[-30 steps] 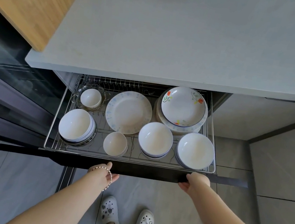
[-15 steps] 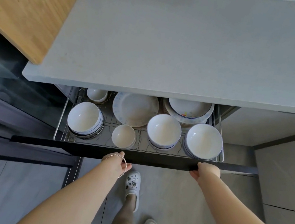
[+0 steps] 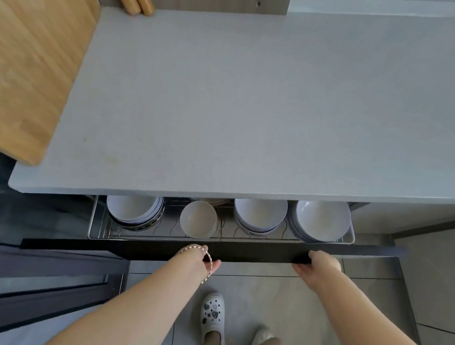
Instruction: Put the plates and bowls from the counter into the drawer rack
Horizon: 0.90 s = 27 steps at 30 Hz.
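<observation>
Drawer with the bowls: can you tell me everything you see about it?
The drawer has a long dark front and a shiny wire rack inside. It sits mostly under the grey counter, so only its front row shows: three stacks of white bowls and one small bowl. The left hand presses on the front; the right hand grips its top edge.

The counter (image 3: 259, 117) overhang hides the rear of the drawer rack (image 3: 222, 233) and the far rims of the bowl stacks (image 3: 258, 215). Fingers of the left hand (image 3: 205, 260) mostly hidden behind wrist and drawer front (image 3: 260, 254). The cutting board (image 3: 22, 41), at 9 o'clock, is blurred and cut by the left edge.
</observation>
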Motion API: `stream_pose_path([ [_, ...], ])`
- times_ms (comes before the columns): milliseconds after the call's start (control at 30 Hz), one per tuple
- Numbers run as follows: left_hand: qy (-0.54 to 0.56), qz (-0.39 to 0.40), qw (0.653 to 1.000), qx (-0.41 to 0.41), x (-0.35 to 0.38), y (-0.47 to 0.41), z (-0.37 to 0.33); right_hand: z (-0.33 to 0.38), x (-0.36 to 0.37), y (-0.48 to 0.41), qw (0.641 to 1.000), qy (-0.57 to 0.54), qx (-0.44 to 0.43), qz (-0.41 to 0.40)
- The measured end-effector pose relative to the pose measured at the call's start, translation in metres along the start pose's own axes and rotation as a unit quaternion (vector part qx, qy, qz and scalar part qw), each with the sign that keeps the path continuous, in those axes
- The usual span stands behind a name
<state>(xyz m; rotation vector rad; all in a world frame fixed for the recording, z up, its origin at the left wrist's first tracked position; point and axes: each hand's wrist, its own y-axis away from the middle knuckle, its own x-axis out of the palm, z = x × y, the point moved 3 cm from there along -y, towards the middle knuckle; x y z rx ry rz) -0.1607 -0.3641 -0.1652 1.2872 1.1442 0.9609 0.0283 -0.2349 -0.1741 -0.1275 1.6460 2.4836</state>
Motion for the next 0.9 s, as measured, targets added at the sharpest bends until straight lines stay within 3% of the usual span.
stream_pose_path([
  [233,0.069,0.057,0.995,0.043,0.017,0.014,-0.026,0.030,0.028,0.006,0.998,-0.038,0.016,0.056],
  [633,0.091,0.063,0.990,0.087,0.055,0.014,-0.054,0.068,0.059,-0.006,0.988,-0.101,-0.013,0.116],
  [800,0.112,0.105,0.982,0.113,0.060,0.014,-0.060,0.073,0.064,-0.011,0.987,-0.095,-0.017,0.126],
  [900,0.042,0.109,0.986,0.119,0.055,0.015,-0.062,0.072,0.060,-0.009,0.989,-0.009,-0.010,0.145],
])
